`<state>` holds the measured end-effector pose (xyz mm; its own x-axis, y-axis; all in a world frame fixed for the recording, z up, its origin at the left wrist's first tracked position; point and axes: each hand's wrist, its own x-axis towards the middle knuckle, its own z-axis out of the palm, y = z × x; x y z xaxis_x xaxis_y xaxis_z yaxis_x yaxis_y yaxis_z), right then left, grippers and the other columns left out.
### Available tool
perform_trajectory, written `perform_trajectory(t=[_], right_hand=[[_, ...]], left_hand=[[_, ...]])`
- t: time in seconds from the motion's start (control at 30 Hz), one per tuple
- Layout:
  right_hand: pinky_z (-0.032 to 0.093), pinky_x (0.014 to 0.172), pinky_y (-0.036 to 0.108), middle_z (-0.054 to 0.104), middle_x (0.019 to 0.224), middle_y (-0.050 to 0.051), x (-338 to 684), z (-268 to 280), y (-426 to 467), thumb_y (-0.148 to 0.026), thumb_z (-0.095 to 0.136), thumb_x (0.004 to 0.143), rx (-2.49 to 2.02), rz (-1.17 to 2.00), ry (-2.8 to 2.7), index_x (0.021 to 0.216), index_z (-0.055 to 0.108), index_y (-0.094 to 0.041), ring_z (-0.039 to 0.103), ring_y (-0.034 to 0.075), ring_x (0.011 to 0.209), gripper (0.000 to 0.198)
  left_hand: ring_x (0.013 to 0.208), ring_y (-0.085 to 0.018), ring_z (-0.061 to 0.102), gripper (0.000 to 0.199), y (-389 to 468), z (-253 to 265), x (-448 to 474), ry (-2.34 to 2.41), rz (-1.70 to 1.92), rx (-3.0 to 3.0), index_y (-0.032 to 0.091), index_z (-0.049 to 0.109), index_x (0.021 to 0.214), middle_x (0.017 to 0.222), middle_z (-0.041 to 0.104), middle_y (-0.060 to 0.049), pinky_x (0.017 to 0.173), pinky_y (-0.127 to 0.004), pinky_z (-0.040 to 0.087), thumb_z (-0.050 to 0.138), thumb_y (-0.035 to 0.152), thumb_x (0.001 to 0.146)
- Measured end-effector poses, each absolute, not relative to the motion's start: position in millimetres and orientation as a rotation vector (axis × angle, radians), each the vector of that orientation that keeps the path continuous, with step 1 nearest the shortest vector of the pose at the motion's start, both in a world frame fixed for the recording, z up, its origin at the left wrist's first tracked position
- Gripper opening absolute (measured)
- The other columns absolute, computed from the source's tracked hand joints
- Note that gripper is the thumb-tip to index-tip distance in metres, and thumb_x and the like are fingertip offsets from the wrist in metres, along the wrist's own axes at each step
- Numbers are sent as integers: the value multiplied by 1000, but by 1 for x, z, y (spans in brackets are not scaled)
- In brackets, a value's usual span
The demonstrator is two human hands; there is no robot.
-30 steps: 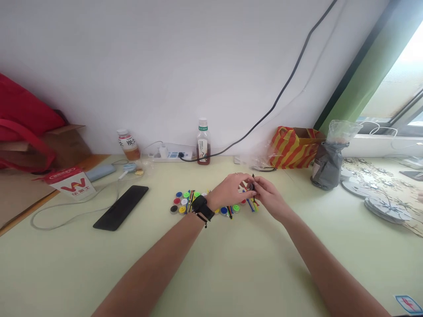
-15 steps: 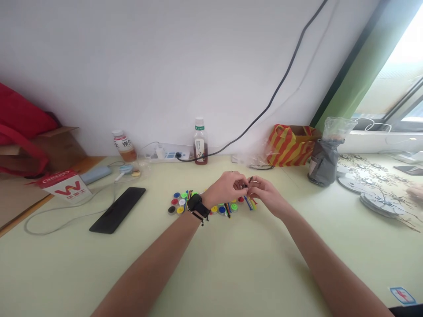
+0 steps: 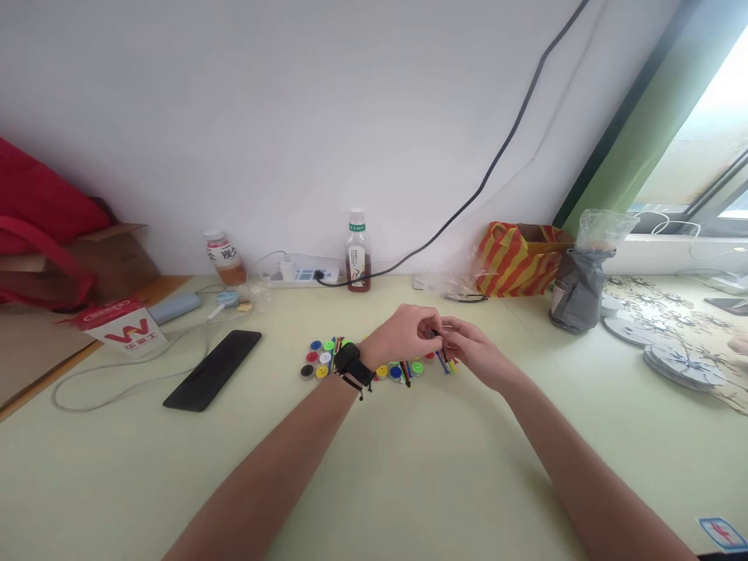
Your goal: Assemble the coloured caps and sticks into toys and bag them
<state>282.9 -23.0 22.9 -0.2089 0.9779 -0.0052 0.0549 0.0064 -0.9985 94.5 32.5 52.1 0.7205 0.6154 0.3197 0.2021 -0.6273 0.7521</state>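
My left hand (image 3: 405,333), with a black watch (image 3: 351,360) on its wrist, is closed in a pinch around a small dark piece (image 3: 434,334), mostly covered by the fingers. Fingertips of my right hand (image 3: 476,351) meet it there, pinching a thin black strip (image 3: 444,354) that hangs downward. Both hands are held above the table, over several small round pieces with coloured tops, such as a yellow one (image 3: 322,372), a blue one (image 3: 396,374) and a black one (image 3: 307,372). Thin coloured strips (image 3: 446,363) lie among them, partly hidden by my hands.
A black phone-like slab (image 3: 213,370) and a red-white box (image 3: 125,329) lie left. Behind stand a drink bottle (image 3: 358,253), a second bottle (image 3: 225,259) and a power strip (image 3: 304,274). A striped bag (image 3: 520,261), a grey bag (image 3: 577,288) and grey discs (image 3: 683,368) are right.
The thin black strip between my hands pointed upward before and now hangs down below my right fingertips. My fingers have shifted slightly; the view has moved a little.
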Motion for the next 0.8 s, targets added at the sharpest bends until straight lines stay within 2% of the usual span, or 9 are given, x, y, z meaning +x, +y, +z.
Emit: perform_trajectory(t=[0.13, 0.27, 0.43, 0.5, 0.63, 0.73, 0.8], right_hand=[[43, 65, 29, 66, 81, 1, 288, 23, -21, -30, 62, 80, -1107, 1382, -1411, 102, 60, -22, 59, 16, 72, 24], [43, 67, 30, 65, 76, 0, 287, 22, -20, -28, 61, 77, -1137, 1347, -1453, 94, 55, -22, 61, 18, 73, 19], [29, 54, 26, 41, 62, -7, 285, 21, -20, -32, 53, 82, -1280, 1223, -1460, 85, 46, -24, 38, 12, 54, 11], [28, 53, 27, 38, 61, -8, 290, 16, -17, -36, 52, 85, -1433, 1053, -1438, 90, 47, -25, 36, 13, 53, 12], [35, 57, 30, 51, 60, -5, 312, -5, -6, -42, 57, 88, -1789, 562, -1499, 101, 52, -25, 48, 18, 57, 22], [38, 60, 31, 60, 67, 0, 323, -20, -1, -41, 55, 91, -1903, 430, -1648, 104, 56, -25, 57, 22, 65, 21], [40, 62, 31, 65, 81, 4, 323, -25, 0, -40, 55, 91, -1910, 388, -1740, 105, 59, -25, 61, 22, 72, 21]], left_hand=[[69, -15, 69, 12, 34, 55, 93, 577, 754, 2212, 16, 69, 88, 78, 74, -2, 65, -24, 53, 62, 16, 78], [68, -15, 69, 13, 32, 55, 95, 535, 682, 2190, 15, 70, 85, 76, 74, -3, 64, -24, 53, 60, 13, 77], [66, -14, 64, 5, 31, 54, 94, 531, 695, 2230, 16, 64, 74, 70, 70, 0, 63, -23, 49, 66, 13, 71], [66, -14, 63, 6, 32, 52, 95, 525, 667, 2240, 16, 63, 70, 69, 69, 0, 63, -24, 48, 69, 14, 71], [75, -16, 66, 4, 30, 42, 102, 436, 496, 2277, 17, 72, 76, 81, 76, -2, 71, -26, 50, 75, 16, 73], [90, -19, 68, 14, 28, 27, 109, 384, 406, 2355, 21, 78, 83, 89, 78, 0, 80, -28, 49, 78, 14, 71], [91, -20, 68, 17, 28, 19, 112, 396, 343, 2403, 23, 80, 84, 89, 79, 1, 78, -28, 49, 79, 14, 69]])
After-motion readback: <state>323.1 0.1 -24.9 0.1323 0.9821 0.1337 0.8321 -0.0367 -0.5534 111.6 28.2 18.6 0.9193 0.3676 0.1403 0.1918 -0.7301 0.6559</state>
